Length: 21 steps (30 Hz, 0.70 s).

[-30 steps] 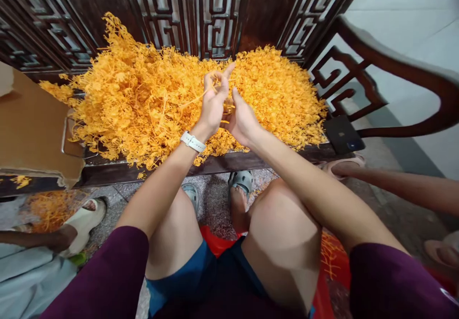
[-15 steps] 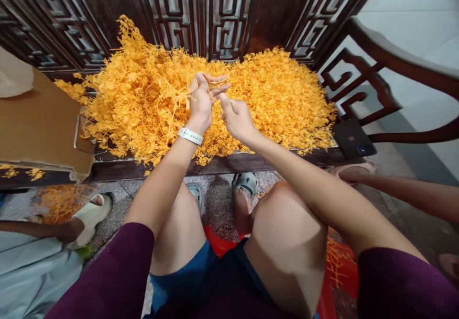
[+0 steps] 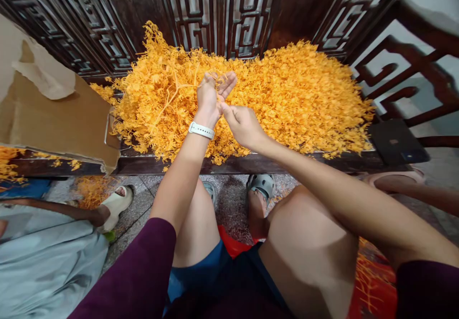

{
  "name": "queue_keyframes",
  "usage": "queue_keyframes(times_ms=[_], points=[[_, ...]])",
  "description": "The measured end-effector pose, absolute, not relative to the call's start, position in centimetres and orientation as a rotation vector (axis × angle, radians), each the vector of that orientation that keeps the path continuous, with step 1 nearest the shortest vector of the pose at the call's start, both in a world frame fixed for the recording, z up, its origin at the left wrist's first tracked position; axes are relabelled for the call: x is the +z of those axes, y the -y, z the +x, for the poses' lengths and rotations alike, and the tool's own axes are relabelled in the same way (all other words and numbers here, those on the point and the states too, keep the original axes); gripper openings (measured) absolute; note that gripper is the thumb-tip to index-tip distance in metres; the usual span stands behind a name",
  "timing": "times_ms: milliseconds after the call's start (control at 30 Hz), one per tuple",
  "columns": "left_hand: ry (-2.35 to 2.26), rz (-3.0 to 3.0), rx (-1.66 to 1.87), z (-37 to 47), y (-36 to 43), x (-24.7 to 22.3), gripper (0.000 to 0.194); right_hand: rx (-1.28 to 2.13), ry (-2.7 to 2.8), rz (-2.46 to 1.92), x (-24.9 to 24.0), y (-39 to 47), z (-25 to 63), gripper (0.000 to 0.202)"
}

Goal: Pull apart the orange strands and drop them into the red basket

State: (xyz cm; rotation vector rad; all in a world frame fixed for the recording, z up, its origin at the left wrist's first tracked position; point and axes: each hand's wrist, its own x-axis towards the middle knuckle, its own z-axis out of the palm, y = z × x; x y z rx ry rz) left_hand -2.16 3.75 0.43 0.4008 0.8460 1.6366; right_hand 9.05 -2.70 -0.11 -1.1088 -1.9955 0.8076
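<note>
A wide heap of orange, branched plastic-looking pieces covers the seat of a dark carved wooden bench. Above it, my left hand, with a white watch band at the wrist, is turned palm up. Thin orange branched stems stick out to the left from its thumb side, and its other fingers are partly stretched out. My right hand has thumb and forefinger pinched together against the left palm. Whatever lies between those fingertips is too small to make out.
A torn cardboard box stands on the bench at the left. A dark phone lies at the bench's right end by the armrest. People sit on both sides; one's sandalled foot is at the left. Orange scraps lie on the floor.
The view has shifted, so the scene sits further right. My right fingertips have moved from the left fingers down to the left palm, and the left fingers have tilted upward.
</note>
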Motion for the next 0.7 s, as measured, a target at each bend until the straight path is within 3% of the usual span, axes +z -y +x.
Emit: queue_keyframes(times_ms=[167, 400, 533, 633, 700], points=[[-0.936, 0.524, 1.615, -4.4, -5.1, -0.1, 0.033, 0.822, 2.207, -1.138, 0.7, 3.6, 9.1, 0.064], [-0.936, 0.469, 1.812, -10.9, -6.2, -0.1, 0.030, 1.241, 2.756, -0.813, -0.2, 5.0, 11.4, 0.054], [-0.875, 0.666, 1.528, -9.9, -4.2, 0.7, 0.039, 0.854, 2.298, -1.414, -0.5, 0.9, 14.7, 0.055], [-0.823, 0.816, 1.360, -7.8, -3.1, 1.6, 0.049, 0.359, 2.121, -1.834, 0.3, -0.9, 17.7, 0.081], [-0.779, 0.878, 1.272, -6.3, -2.7, 2.0, 0.051, 0.310, 2.163, -1.843, 1.2, -0.7, 19.0, 0.069]])
